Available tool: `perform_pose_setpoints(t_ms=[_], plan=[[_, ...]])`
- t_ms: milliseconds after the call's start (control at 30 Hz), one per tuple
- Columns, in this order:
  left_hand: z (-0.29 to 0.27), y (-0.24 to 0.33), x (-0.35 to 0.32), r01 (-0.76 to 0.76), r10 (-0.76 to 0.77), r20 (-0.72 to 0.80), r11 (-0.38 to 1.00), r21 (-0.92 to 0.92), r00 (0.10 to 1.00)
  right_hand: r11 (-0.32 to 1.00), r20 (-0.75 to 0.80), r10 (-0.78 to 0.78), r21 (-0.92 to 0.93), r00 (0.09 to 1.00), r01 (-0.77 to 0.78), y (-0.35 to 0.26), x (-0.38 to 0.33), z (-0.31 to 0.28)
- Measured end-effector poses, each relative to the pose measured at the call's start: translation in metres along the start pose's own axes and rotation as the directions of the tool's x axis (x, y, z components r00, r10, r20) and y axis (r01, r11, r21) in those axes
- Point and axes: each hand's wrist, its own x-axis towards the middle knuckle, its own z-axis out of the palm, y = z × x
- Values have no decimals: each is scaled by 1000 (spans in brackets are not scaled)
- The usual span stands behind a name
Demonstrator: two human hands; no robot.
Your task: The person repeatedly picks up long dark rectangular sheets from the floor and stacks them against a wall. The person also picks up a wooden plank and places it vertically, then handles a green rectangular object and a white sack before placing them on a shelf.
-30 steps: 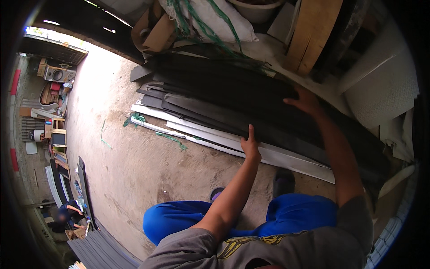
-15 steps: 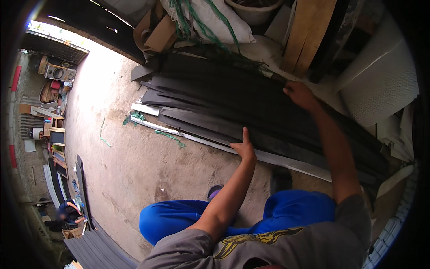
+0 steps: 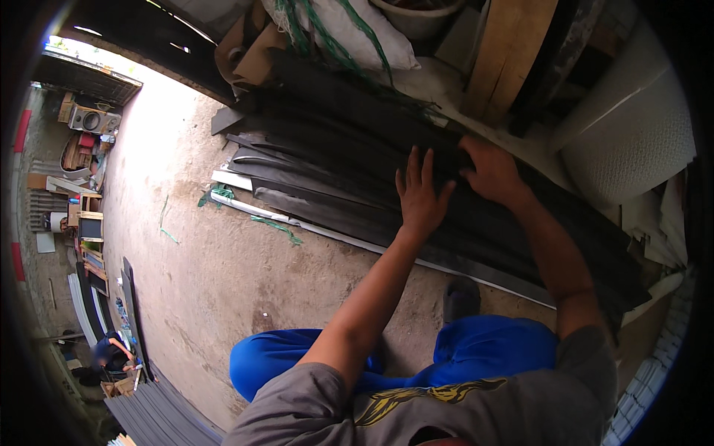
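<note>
A stack of long, dark, flat strips [image 3: 327, 160] lies on the floor in front of me, running from the far left toward the near right. My left hand [image 3: 422, 199] rests over the middle of the stack, fingers spread and extended. Close on its right, my right hand [image 3: 491, 169] curls its fingers around the far side of the dark strips, with the thumb on the nearer side; the fingertips are partly hidden. Along the stack's near edge runs a white strip [image 3: 357, 244] with green twine [image 3: 279, 227] beside it.
Behind the stack are a white sack [image 3: 379, 37], a bucket [image 3: 420, 18], a cardboard box [image 3: 256, 56] and a wooden post [image 3: 513, 56]. A large white textured roll [image 3: 632, 126] stands at right. Another person [image 3: 111, 353] works at the far left beside grey ribbed panels [image 3: 160, 409].
My left hand has moved from the near edge up and right onto the stack, fingers spreading. My right hand has shifted slightly nearer. Some strips at the far side have lifted or bowed.
</note>
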Motion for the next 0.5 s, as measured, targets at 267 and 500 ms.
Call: perform_pose_setpoints(t_ms=[267, 500], plan=[[5, -37, -72, 2, -101, 356, 963, 268, 929, 944, 7, 284, -177, 959, -279, 34, -27, -7], [10, -41, -18, -296, 254, 300, 949, 104, 919, 960, -181, 22, -271, 983, -71, 22, -21, -64]])
